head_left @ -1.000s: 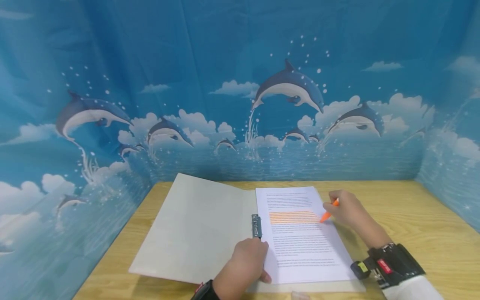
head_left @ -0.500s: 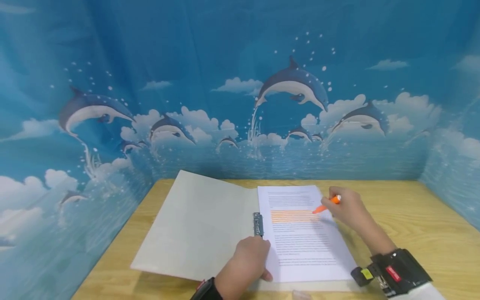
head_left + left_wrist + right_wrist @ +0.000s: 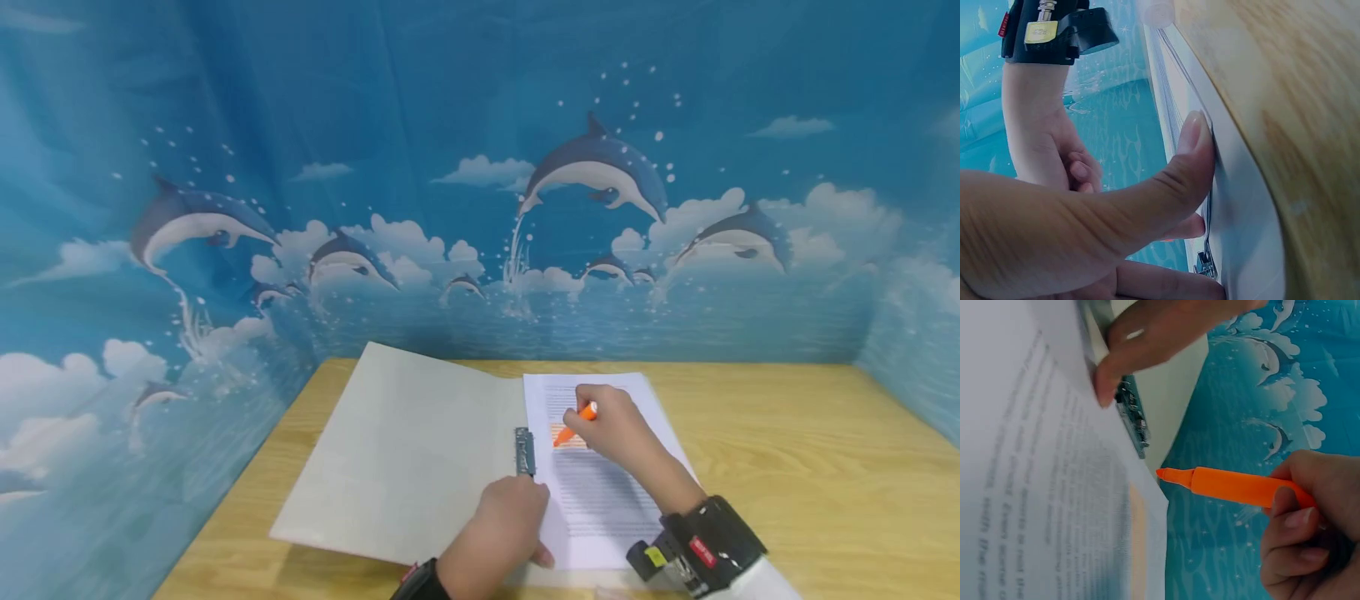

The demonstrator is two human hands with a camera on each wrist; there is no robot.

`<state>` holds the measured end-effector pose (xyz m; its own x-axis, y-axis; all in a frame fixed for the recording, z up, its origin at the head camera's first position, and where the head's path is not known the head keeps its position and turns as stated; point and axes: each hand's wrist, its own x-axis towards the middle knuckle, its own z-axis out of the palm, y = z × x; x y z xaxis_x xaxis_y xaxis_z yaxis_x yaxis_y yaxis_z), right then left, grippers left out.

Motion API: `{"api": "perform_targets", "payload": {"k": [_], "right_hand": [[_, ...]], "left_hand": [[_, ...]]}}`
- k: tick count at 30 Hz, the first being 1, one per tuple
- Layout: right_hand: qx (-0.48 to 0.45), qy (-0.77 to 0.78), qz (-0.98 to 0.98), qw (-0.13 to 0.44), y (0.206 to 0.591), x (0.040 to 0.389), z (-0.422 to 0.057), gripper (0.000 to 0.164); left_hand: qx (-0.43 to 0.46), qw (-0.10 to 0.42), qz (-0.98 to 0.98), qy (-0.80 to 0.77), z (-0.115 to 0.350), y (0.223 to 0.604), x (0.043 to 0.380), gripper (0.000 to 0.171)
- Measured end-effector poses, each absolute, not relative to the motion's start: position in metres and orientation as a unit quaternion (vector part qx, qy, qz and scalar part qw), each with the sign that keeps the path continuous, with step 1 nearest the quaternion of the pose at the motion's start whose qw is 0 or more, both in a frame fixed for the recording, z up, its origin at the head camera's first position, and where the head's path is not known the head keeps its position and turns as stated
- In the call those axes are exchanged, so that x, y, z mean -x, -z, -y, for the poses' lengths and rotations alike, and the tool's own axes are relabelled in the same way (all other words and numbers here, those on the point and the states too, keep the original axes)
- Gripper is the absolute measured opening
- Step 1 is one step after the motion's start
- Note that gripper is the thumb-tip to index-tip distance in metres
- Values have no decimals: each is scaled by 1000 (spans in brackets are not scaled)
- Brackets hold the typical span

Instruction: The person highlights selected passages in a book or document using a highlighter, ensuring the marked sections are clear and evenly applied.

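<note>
My right hand [image 3: 613, 423] pinches the orange highlighter [image 3: 575, 426] over the left side of the page [image 3: 603, 508], which could slip and skew my line if my left hand [image 3: 504, 515], thumb extended, presses too lightly.

Passage lies over the bench [image 3: 795, 450] at right. The clip [image 3: 525, 452] and left grip [image 3: 506, 518] obstruct the left edge of the paper [image 3: 603, 500].

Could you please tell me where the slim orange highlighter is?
In the head view, the highlighter is held in the right hand over the printed white page, just right of the silver metal clip.
</note>
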<state>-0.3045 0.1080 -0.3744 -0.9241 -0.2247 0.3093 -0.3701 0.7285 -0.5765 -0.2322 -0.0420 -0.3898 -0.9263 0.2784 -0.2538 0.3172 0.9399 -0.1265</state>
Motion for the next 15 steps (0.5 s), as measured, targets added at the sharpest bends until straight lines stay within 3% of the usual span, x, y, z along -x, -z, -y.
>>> {"api": "perform_targets", "payload": {"k": [15], "right_hand": [[-150, -322, 928, 107, 390, 311, -103, 23]], "left_hand": [[-135, 131, -977, 100, 40, 390, 234, 69]]}}
